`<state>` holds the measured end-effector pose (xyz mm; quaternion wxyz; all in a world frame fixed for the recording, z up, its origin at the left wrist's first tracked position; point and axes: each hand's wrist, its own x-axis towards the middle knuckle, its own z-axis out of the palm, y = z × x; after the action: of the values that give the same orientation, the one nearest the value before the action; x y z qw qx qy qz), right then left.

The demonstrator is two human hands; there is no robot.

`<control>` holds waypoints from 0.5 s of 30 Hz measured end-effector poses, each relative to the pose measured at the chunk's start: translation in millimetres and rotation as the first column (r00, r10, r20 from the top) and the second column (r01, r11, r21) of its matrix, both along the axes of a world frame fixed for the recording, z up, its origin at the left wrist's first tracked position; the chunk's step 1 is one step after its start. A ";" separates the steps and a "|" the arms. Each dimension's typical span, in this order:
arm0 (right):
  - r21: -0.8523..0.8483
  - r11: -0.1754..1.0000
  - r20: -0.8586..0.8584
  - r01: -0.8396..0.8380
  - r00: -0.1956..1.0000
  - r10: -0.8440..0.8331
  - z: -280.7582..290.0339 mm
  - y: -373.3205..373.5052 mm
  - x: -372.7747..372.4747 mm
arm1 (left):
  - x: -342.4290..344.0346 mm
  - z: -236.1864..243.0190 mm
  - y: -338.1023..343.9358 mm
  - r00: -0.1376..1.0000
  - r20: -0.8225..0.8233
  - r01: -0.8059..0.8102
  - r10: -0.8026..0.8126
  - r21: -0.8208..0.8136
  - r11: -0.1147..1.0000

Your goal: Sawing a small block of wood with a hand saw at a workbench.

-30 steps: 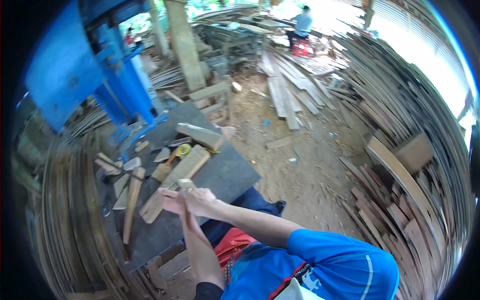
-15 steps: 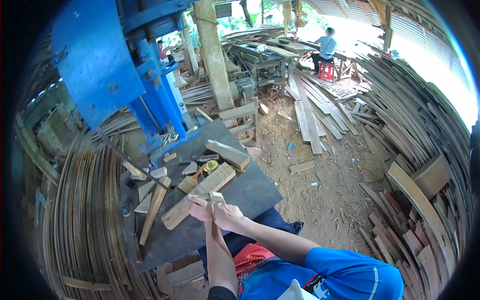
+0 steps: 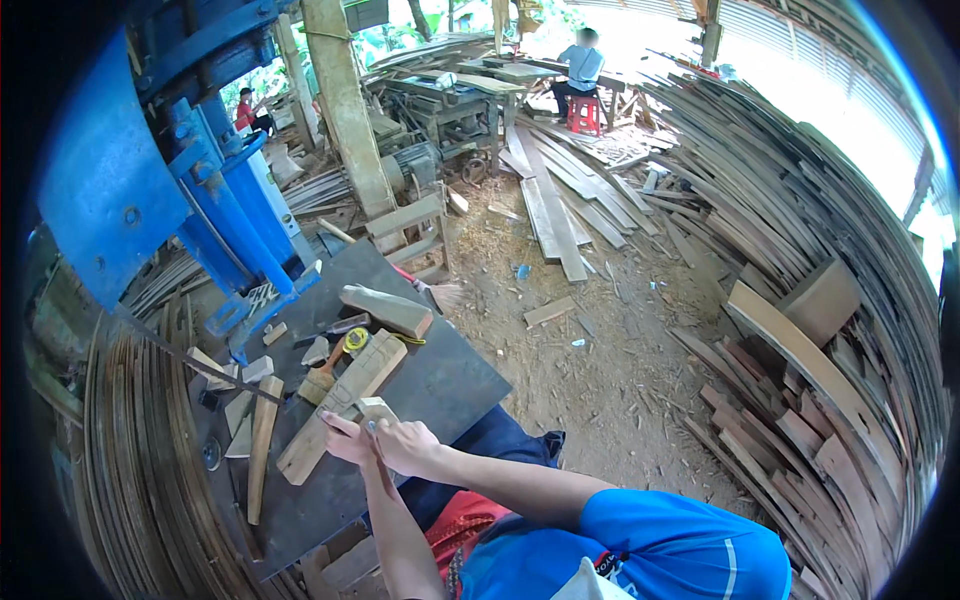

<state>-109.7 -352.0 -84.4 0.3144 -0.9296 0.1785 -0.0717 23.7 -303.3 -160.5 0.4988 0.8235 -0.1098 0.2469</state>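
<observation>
My left hand [image 3: 347,440] and my right hand [image 3: 408,447] meet above the near edge of a dark tabletop [image 3: 452,375], fingers closed. Between them is a small pale wooden block [image 3: 377,408], its end sticking out past the right hand's fingers. A small greyish bit shows between the hands, too small to name. Just beyond lies a thick wooden beam [image 3: 345,400] with marks on its face. Against the beam are a wide paintbrush [image 3: 318,384] and a yellow tape measure [image 3: 356,341]. Farther back rests a shaped wooden block [image 3: 388,311].
A blue bandsaw [image 3: 115,190] stands at the left, its blade [image 3: 200,355] running down past the table. A curved wooden piece [image 3: 263,450] and offcuts lie on the table's left side. Stacked boards [image 3: 800,200] fill the right. A person [image 3: 581,70] sits far off on a red stool.
My view has swung to the right, so the table, bandsaw and hands appear farther left. Both hands stay together around the small block, with little change in their grip.
</observation>
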 end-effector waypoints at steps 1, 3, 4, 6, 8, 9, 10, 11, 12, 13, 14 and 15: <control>-0.012 1.000 -0.012 -0.009 1.000 0.009 -0.8 1.9 -0.7 | -0.2 -1.5 1.9 0.999 0.011 -0.031 0.031 0.037 0.999; -0.024 0.999 -0.012 -0.021 1.000 0.020 0.0 -0.5 1.4 | 5.4 -3.4 2.9 0.999 -0.040 -0.026 0.029 0.065 0.998; -0.041 0.999 -0.012 -0.030 0.999 0.030 -1.8 -2.4 0.8 | 4.2 -2.5 1.3 0.995 -0.092 -0.018 0.026 0.089 0.996; -0.054 0.998 0.000 -0.013 1.000 0.013 -9.1 0.2 -2.7 | -8.2 2.6 6.1 1.000 -0.001 0.001 -0.001 0.101 0.995; -0.086 0.996 0.024 -0.008 1.000 0.010 -8.9 -6.1 -0.3 | -9.5 13.6 8.7 0.995 0.104 0.005 -0.014 0.094 0.996; -0.076 0.997 -0.001 -0.014 1.000 0.014 -7.6 -5.0 -0.6 | -8.1 16.8 16.0 0.986 0.154 0.046 -0.065 0.127 0.991; -0.066 0.998 -0.029 -0.017 0.999 0.015 -7.9 -5.2 -2.4 | -11.3 25.5 19.8 0.973 0.199 0.087 -0.119 0.162 0.983; -0.076 0.997 -0.020 0.006 1.000 -0.008 -8.8 -6.1 -1.4 | -14.2 34.5 20.1 0.980 0.096 0.150 -0.176 0.227 0.962; -0.074 0.997 -0.022 0.007 1.000 -0.008 -9.6 -3.9 -1.8 | -19.6 47.0 20.2 0.980 0.094 0.151 -0.177 0.228 0.962; -0.077 0.997 -0.011 0.011 1.000 -0.012 -9.8 -4.4 -1.4 | -23.6 59.1 16.4 0.981 0.032 0.175 -0.192 0.290 0.941; -0.079 0.997 0.000 0.015 1.000 -0.015 -10.4 -4.8 -1.6 | -25.9 64.1 14.4 0.978 -0.031 0.202 -0.204 0.349 0.915; -0.082 0.997 0.002 0.011 1.000 -0.011 -10.1 -4.0 -0.4 | -20.1 61.6 10.5 0.983 0.041 0.151 -0.180 0.388 0.909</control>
<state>-110.1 -355.9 -94.5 0.2756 -0.9407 0.1801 -0.0816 3.6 -292.8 -98.9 0.3426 0.8829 -0.2443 0.2085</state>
